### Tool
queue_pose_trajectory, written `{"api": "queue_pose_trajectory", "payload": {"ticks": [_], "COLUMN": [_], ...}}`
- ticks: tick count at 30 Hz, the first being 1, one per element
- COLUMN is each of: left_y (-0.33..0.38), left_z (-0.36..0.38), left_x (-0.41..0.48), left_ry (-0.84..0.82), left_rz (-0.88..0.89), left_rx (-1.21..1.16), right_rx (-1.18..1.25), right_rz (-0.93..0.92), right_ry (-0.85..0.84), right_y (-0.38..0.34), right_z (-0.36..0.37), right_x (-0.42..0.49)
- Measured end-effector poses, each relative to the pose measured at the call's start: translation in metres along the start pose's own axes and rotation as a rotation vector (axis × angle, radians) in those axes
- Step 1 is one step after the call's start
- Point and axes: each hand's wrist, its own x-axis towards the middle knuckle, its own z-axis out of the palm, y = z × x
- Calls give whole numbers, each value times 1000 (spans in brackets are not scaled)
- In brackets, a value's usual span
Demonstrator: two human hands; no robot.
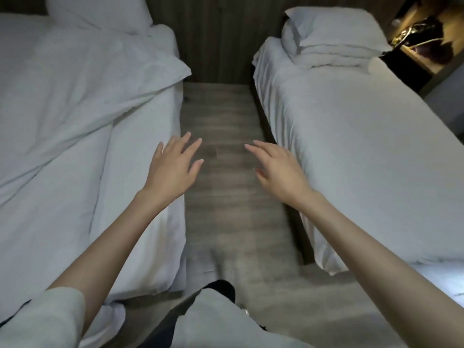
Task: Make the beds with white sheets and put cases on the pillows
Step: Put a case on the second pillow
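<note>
Beds flank a wood floor (226, 212) aisle. Left bed (75, 151) carries a rumpled white duvet (82, 79); right bed (364, 159) has a smooth sheet, with a pillow (339, 28) on folded bedding at its head. I note left hand (173, 167) and right hand (278, 169) released, fingers spread, each beside its bed's inner edge.

White left bed (62, 126) rumpled; right bed (364, 151) smooth, seemingly cased pillow (336, 28) at its head.
</note>
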Motion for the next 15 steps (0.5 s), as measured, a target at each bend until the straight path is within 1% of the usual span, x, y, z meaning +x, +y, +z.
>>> {"api": "queue_pose_trajectory", "payload": {"ticks": [4, 9, 15], "left_y": [11, 3, -33], "left_z": [-3, 10, 28], "left_x": [35, 86, 205], "left_ry": [49, 88, 113], "left_rz": [-112, -229, -305], "left_rx": [17, 14, 24], "right_rx": [34, 47, 32], "right_rz": [-104, -219, -294], "right_ry": [-6, -26, -39], "right_y": [34, 62, 101], "right_z": [-5, 6, 16], "right_x": [54, 130, 265]}}
